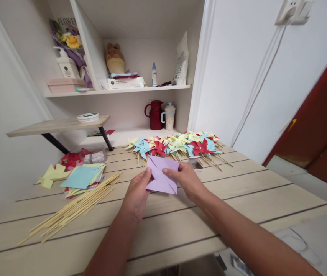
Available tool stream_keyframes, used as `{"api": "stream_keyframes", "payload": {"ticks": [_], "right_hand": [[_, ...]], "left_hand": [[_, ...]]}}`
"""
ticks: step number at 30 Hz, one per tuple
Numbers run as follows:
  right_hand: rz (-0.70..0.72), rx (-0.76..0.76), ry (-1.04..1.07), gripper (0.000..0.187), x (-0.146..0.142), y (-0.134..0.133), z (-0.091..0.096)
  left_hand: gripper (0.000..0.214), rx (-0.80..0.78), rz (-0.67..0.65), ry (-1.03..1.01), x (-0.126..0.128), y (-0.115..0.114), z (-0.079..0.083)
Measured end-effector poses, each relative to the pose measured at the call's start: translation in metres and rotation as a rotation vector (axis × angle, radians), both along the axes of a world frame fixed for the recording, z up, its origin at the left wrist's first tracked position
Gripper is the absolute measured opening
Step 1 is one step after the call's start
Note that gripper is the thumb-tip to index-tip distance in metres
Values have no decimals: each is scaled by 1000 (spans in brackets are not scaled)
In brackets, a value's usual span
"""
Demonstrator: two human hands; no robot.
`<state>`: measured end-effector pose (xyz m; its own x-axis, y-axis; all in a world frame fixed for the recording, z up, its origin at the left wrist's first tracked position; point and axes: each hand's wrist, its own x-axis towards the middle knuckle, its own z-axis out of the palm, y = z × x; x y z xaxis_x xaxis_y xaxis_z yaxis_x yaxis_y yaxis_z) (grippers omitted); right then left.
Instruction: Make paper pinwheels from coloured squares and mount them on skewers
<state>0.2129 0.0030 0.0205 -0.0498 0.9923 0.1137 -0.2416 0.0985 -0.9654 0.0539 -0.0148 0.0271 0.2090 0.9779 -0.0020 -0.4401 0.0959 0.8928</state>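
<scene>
A square of purple paper (163,181), with slits running in from its corners, is held up above the table between both hands. My left hand (138,191) pinches its left edge, thumb on top. On the right edge, my right hand (186,177) grips the paper with the thumb laid across its face. Beyond the paper lies a row of finished paper pinwheels (176,145) on sticks, in red, blue and yellow. To the left are a stack of cut paper squares (81,177), blue on top, and a bundle of thin wooden sticks (77,207).
A yellow pinwheel shape (52,175), red paper pieces (70,159) and a clear plastic box (94,156) sit at the left. A small raised shelf (56,124) stands behind them. A red jug (155,115) and a cup (169,116) are at the back.
</scene>
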Motion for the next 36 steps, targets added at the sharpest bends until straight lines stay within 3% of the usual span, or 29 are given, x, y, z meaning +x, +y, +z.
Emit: {"api": "stream_keyframes", "payload": {"ticks": [4, 12, 29, 33, 36], "right_hand": [[8, 5, -11, 38, 0, -1, 1], [11, -27, -24, 40, -2, -1, 0], [22, -7, -37, 37, -4, -1, -1], [-11, 95, -81, 38, -2, 0, -2], [-126, 260, -162, 60, 3, 0, -1]], "left_hand": [[51, 10, 18, -12, 0, -1, 1], [37, -45, 68, 33, 0, 1, -4], [38, -40, 90, 104, -1, 3, -10], [36, -51, 144, 74, -1, 4, -8], [35, -88, 167, 44, -3, 3, -4]]}}
